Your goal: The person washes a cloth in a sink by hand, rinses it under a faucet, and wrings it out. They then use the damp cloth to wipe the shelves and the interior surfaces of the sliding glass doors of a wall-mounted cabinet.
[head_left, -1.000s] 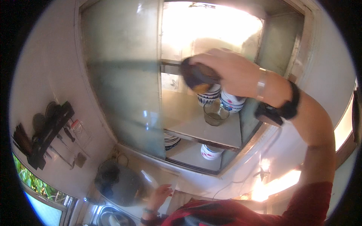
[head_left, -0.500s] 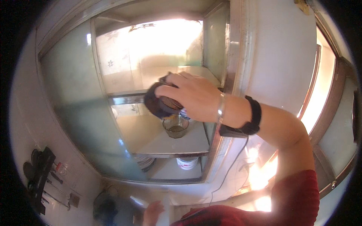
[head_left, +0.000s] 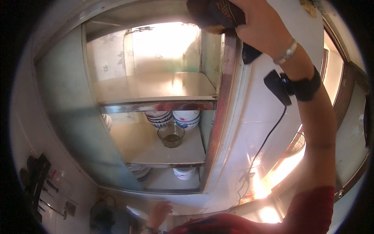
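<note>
Home kitchen: wall cupboard [head_left: 156, 97] with sliding glass door [head_left: 66, 117], stacked patterned bowls [head_left: 173, 117] and glass bowl [head_left: 170, 135] on shelves; utensil rack [head_left: 39, 183] on tiled wall at lower left.

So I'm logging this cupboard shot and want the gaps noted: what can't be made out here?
Head view only:
- Dark object in the right hand: cut off by the top edge, so its shape is unclear.
- Top shelf: its back is washed out by glare.
- Bottom shelf bowl: partly hidden by the shelf above.
- Left hand: low and dim; whether it holds anything cannot be told.
- Glass bowl: contents unclear.
</note>
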Demonstrator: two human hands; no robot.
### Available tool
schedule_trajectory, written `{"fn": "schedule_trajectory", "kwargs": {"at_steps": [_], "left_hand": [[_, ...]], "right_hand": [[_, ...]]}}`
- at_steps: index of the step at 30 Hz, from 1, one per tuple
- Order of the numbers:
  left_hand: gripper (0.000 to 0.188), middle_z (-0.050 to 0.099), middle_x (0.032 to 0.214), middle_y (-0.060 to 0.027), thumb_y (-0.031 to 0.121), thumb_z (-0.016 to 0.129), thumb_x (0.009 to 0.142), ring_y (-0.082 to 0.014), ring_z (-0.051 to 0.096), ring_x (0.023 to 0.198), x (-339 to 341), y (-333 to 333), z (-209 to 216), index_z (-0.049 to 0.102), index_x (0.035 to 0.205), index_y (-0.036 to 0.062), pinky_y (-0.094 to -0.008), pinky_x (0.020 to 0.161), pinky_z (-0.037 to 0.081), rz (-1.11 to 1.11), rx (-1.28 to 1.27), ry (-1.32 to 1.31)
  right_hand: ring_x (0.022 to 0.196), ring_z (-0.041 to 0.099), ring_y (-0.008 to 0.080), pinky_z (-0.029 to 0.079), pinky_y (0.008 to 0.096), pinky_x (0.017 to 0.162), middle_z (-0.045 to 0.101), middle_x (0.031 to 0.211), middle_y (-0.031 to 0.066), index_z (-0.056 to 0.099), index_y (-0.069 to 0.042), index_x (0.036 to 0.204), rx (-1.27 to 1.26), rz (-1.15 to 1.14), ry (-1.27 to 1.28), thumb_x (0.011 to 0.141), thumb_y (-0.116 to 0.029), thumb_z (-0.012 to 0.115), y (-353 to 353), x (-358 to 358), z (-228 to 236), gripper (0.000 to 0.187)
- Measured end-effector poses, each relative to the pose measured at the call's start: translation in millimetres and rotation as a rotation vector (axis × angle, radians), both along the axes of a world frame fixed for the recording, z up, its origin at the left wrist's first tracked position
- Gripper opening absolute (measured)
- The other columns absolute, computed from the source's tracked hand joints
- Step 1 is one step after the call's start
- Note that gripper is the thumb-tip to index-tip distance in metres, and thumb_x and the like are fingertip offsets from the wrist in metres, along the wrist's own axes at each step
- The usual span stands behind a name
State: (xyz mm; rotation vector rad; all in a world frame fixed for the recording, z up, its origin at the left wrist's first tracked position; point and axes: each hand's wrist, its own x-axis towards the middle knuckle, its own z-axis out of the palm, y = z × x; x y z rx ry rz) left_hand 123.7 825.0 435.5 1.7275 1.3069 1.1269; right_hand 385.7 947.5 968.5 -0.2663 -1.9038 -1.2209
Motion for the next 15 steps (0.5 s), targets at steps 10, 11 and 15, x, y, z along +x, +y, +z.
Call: {"fn": "schedule_trajectory", "kwargs": {"at_steps": [10,11,15], "left_hand": [[0.030,0.060,0.096,-0.0102,0.008,0.055,0.086,-0.0177,0.059,0.087,-1,-6,-25,0.050,0.114,0.0000,-0.0304,0.075,0.050,0.103,-0.194,-0.183],[0.029,0.060,0.095,-0.0099,0.007,0.055,0.086,-0.0176,0.058,0.087,2,-5,-26,0.049,0.114,0.0001,-0.0305,0.075,0.050,0.104,-0.185,-0.206],[0.027,0.061,0.094,-0.0105,0.007,0.053,0.087,-0.0180,0.059,0.086,6,-7,-9,0.050,0.113,-0.0006,-0.0310,0.074,0.051,0.063,-0.308,-0.158]], "right_hand": [[0.092,0.054,0.0287,0.048,0.0345,0.070,0.058,0.100,0.0080,0.057,-0.012,0.101,-0.411,-0.272,-0.185,0.051,0.002,0.063,-2,-8,-120,0.053],[0.092,0.054,0.0287,0.048,0.0345,0.070,0.058,0.100,0.0080,0.057,-0.012,0.101,-0.413,-0.293,-0.206,0.051,0.002,0.063,-6,-4,-111,0.053],[0.086,0.056,0.0314,0.049,0.0355,0.068,0.057,0.097,0.0107,0.057,-0.012,0.106,-0.057,-0.257,-0.185,0.055,0.001,0.061,8,-1,-38,0.053]]}}
